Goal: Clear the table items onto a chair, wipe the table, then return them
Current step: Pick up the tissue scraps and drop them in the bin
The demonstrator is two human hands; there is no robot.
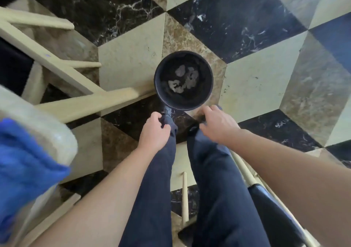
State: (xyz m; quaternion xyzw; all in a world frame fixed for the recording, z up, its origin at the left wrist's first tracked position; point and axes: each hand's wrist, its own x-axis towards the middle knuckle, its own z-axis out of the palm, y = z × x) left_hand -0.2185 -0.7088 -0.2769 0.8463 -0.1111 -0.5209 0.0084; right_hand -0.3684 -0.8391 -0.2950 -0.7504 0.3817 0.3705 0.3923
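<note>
I am looking straight down at the floor. A blue cloth point(24, 163) lies on the rounded pale table edge point(47, 132) at the left. My left hand point(154, 131) hangs over my left trouser leg with its fingers curled in against the dark fabric. My right hand point(218, 125) hovers above my right knee, fingers loosely apart and holding nothing. Just beyond both hands a round black bin point(209, 87) stands on the floor with crumpled pale paper point(185, 81) in its bottom. No other table items are in view.
Cream wooden legs and rails point(57, 60) cross the upper left beside the bin. A chair with a black seat pad point(269, 208) and cream frame sits at the lower right against my leg. The floor is glossy patterned marble tile point(256, 79).
</note>
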